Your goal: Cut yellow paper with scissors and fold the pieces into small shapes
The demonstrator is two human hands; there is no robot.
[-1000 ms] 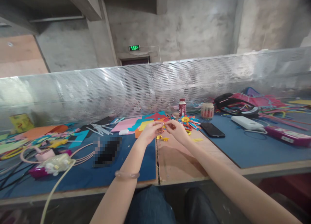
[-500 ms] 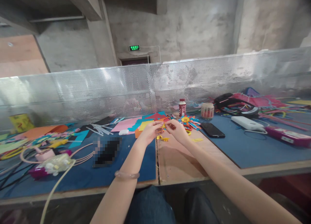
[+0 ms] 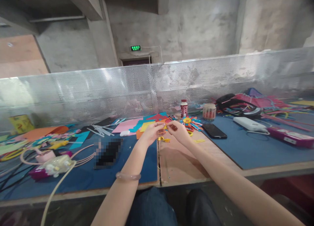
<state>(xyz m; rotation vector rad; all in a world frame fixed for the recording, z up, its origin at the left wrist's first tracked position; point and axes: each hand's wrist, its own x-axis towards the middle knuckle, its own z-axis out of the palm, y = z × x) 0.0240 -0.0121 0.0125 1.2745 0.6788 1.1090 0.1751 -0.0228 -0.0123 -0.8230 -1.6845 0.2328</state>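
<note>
My left hand [image 3: 154, 132] and my right hand [image 3: 178, 129] meet above the bare wooden strip of the table. Between their fingertips is a small yellow paper piece [image 3: 165, 126], which both hands pinch; its shape is too small to make out. Just below the hands, yellow paper scraps [image 3: 164, 139] lie on the wood. Behind my right hand is a paper flower [image 3: 187, 121] with a yellow centre and orange and blue petals. Sheets of coloured paper [image 3: 130, 124] lie beyond my left hand.
A black phone [image 3: 215, 131], a jar [image 3: 209, 111] and a red-capped bottle [image 3: 183, 109] stand or lie to the right. White strips [image 3: 100, 130], a purple power strip [image 3: 40, 173] and cables are at left. A perforated metal screen [image 3: 122, 88] borders the table's back.
</note>
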